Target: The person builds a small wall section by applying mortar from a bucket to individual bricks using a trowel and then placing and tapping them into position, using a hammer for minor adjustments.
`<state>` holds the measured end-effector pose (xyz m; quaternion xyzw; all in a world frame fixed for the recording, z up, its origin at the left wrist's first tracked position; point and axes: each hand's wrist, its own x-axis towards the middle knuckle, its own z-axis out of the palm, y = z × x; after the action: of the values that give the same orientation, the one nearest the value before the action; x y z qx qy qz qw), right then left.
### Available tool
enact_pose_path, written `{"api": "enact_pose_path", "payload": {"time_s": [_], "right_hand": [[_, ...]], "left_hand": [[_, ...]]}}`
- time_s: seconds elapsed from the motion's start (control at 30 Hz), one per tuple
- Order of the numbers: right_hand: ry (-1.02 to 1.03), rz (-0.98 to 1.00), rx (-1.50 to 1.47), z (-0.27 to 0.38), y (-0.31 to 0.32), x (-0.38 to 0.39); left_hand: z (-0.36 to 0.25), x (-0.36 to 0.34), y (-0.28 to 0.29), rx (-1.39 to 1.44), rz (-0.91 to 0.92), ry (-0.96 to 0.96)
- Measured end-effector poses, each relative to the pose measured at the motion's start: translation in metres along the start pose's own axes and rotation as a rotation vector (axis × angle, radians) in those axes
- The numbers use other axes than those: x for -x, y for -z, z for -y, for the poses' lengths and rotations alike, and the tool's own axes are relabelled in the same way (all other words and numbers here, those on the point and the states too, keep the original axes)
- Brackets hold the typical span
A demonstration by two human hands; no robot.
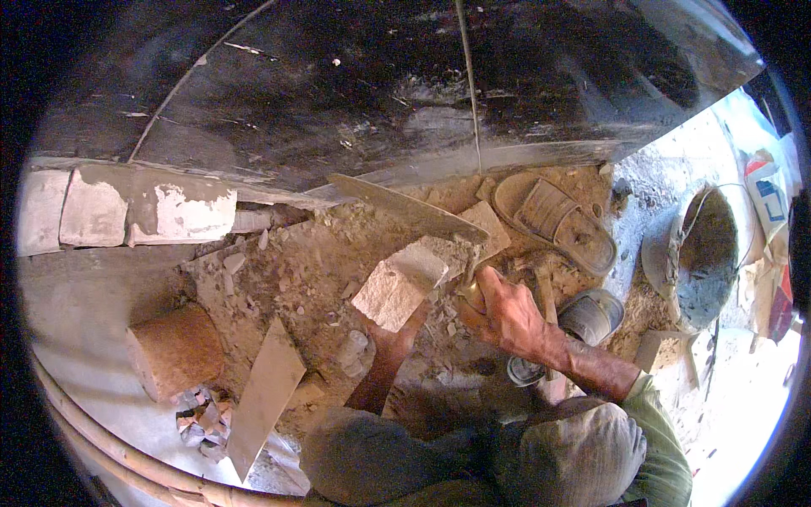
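My right hand (507, 314) is closed around the handle of a long, flat trowel (405, 207), whose blade reaches up-left across the dirt toward the base of the dark wall. My left forearm rises from below to a pale, rough stone block (397, 287). My left hand (412, 325) grips the block from underneath and is mostly hidden by it. The block sits tilted just left of the trowel handle, above sandy rubble.
A dark curved wall (380, 93) fills the top, with pale blocks (127, 207) at its left foot. A brown block (173, 348), a flat board (263, 395) and stone chips lie lower left. Two sandals (557, 221) (591, 317) and a mortar bucket (701, 253) are at right.
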<state>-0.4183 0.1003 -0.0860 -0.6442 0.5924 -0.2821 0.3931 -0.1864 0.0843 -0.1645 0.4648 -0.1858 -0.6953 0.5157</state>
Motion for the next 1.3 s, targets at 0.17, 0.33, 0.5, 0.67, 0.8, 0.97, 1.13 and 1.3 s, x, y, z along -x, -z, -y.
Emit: {"api": "enact_pose_path", "payload": {"time_s": [0.17, 0.33, 0.5, 0.67, 0.8, 0.97, 1.13, 1.3], "right_hand": [[0.005, 0.091, 0.026, -0.065, -0.027, 0.013], [0.02, 0.045, 0.188, -0.032, -0.02, 0.018], [0.111, -0.224, -0.284, 0.043, 0.042, 0.004], [0.028, 0.303, -0.128, -0.021, -0.002, 0.011], [0.084, 0.337, -0.064, -0.006, 0.02, 0.009], [0.047, -0.196, -0.388, 0.036, 0.034, 0.0], [-0.053, 0.338, -0.138, -0.056, -0.016, 0.022], [-0.033, 0.128, -0.298, 0.024, 0.034, -0.006]], "left_hand": [[0.013, -0.025, 0.025, -0.51, 0.22, -0.347], [0.009, -0.001, 0.017, -0.604, 0.21, -0.353], [-0.001, -0.003, 0.005, -0.561, 0.159, -0.245], [0.0, -0.009, -0.001, -0.829, 0.178, -0.505], [0.026, -0.017, 0.06, -0.378, 0.108, -0.229], [0.0, -0.017, 0.019, -0.805, 0.285, -0.566], [0.023, -0.037, 0.069, -1.197, 0.341, -0.524], [0.001, -0.01, 0.01, -0.643, 0.167, -0.366]]}}
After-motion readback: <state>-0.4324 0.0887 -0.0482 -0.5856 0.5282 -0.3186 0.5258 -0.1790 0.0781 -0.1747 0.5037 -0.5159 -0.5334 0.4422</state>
